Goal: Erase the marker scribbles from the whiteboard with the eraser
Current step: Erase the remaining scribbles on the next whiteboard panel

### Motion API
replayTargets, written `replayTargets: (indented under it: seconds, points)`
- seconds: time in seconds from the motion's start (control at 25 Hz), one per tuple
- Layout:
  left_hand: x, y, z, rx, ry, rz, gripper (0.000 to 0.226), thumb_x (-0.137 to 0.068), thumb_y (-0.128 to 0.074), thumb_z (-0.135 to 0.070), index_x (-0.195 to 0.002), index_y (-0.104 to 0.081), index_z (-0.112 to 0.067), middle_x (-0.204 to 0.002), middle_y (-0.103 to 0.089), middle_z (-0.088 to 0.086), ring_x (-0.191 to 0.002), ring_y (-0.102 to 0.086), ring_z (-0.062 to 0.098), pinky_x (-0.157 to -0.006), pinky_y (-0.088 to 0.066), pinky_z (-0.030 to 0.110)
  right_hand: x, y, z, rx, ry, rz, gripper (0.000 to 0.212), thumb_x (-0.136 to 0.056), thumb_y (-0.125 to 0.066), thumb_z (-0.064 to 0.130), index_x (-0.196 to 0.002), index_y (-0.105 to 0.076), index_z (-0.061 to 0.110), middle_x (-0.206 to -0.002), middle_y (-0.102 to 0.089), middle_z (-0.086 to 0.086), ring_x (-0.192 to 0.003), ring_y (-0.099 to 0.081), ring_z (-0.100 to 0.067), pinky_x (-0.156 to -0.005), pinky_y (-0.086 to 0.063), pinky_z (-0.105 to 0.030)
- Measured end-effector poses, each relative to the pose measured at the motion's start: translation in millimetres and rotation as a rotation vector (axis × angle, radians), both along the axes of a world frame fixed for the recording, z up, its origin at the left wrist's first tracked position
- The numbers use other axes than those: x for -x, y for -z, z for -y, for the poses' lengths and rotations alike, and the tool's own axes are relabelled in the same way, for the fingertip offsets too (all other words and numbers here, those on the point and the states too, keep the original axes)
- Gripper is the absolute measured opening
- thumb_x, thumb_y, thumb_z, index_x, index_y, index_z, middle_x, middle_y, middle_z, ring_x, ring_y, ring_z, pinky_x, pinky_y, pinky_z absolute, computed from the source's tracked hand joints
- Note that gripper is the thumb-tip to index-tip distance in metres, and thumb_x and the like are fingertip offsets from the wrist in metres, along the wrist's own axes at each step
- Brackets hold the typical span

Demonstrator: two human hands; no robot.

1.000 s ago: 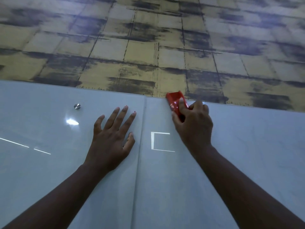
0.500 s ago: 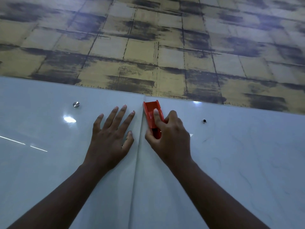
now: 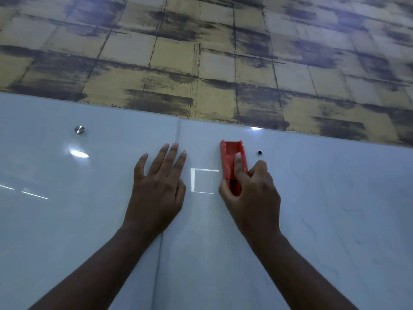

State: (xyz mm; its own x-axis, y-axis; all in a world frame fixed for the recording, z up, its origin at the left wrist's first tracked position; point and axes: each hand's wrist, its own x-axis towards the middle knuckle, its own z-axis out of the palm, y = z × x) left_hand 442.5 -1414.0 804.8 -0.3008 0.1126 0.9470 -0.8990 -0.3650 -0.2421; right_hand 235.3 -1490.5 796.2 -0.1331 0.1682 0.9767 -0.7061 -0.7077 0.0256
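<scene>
Wall: yellow-ochre wallpaper (image 3: 174, 52) with a grid of dark, brushed smudges; matte and streaky, it fills the 12 o'clock half of the view.
Whiteboard: glossy pale panels (image 3: 67, 220), two counted, flat and smooth, meeting at one thin vertical seam (image 3: 159, 253); the top edge runs slightly downward toward 3 o'clock.
Fixings: one round brushed-metal cap (image 3: 79, 129) at 10 o'clock; one small dark hole (image 3: 259, 153) just at 3 o'clock of the eraser.
Reflections: bright glare spots, two counted; one open-sided square outline of light (image 3: 204, 181) between the hands; two thin light streaks toward 9 o'clock.
Scribbles: faint, thin grey marker traces (image 3: 348, 211) on the panel at 3 o'clock of the seam; too pale to count.
Eraser: one red-orange plastic block (image 3: 232, 162), oblong with raised side walls, lying against the whiteboard near its top edge, long axis pointing to 12 o'clock.
Right hand: hand (image 3: 252, 198) wrapped about the eraser's lower part, index finger (image 3: 238, 164) lying along its back, thumb at its 9 o'clock side, other fingers curled at the 3 o'clock side.
Left hand: hand (image 3: 156, 193) flat on the board over the seam, fingers straight and slightly spread, holding nothing.
Arms: two bare forearms, entering from 6 o'clock.
</scene>
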Motion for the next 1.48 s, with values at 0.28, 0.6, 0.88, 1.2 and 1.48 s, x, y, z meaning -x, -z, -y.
replayTargets:
  seconds: [0.28, 0.6, 0.88, 1.2, 1.48]
  points:
    - [20.7, -3.9, 5.7, 0.005, 0.038, 0.019, 0.063, -0.104, -0.033, -0.037, -0.157, -0.049, -0.007, -0.169, -0.037, 0.015, -0.158, -0.031, 0.032, -0.124, -0.023, 0.065, 61.3, 35.3, 22.5, -0.026, 0.026, -0.050, 0.070, -0.086, -0.074, 0.046, -0.149, -0.055, 0.023, -0.090, -0.042, 0.003, -0.067, -0.048, -0.014, -0.048, -0.046, -0.025]
    - [54.7, 3.8, 42.7, -0.037, 0.081, 0.076, 0.062, -0.105, -0.034, -0.030, -0.161, -0.041, -0.006, -0.170, -0.034, 0.015, -0.159, -0.031, 0.029, -0.127, -0.030, 0.057, 105.4, -4.7, 51.1, -0.053, 0.073, 0.005, 0.063, -0.093, -0.073, 0.039, -0.149, -0.054, 0.017, -0.097, -0.052, -0.006, -0.075, -0.056, -0.020, -0.067, -0.058, -0.041]
    - [54.7, 6.2, 42.8, -0.047, 0.087, 0.060, 0.062, -0.106, -0.032, -0.032, -0.164, -0.036, -0.008, -0.172, -0.029, 0.013, -0.161, -0.026, 0.027, -0.128, -0.027, 0.057, 105.6, -100.7, 46.8, -0.026, 0.073, -0.192, 0.059, -0.097, -0.068, 0.018, -0.151, -0.050, 0.034, -0.138, -0.053, -0.011, -0.125, -0.052, -0.034, -0.101, -0.041, -0.053]
    - [49.9, 7.5, 40.6, -0.080, 0.097, 0.052, 0.063, -0.107, -0.029, -0.035, -0.165, -0.034, -0.010, -0.173, -0.026, 0.009, -0.162, -0.023, 0.023, -0.130, -0.025, 0.054, 140.0, -98.1, 65.9, 0.023, 0.050, -0.124, 0.061, -0.093, -0.073, 0.036, -0.150, -0.053, 0.029, -0.116, -0.059, -0.012, -0.102, -0.061, -0.028, -0.093, -0.049, -0.047]
    - [54.5, 12.8, 40.9, -0.051, 0.091, 0.019, 0.061, -0.108, -0.031, -0.032, -0.164, -0.035, -0.009, -0.173, -0.026, 0.010, -0.162, -0.024, 0.025, -0.130, -0.024, 0.055, 123.1, -1.3, 67.3, 0.001, -0.057, 0.074, 0.059, -0.088, -0.075, 0.038, -0.142, -0.062, 0.019, -0.088, -0.047, -0.003, -0.068, -0.052, -0.022, -0.069, -0.055, -0.049]
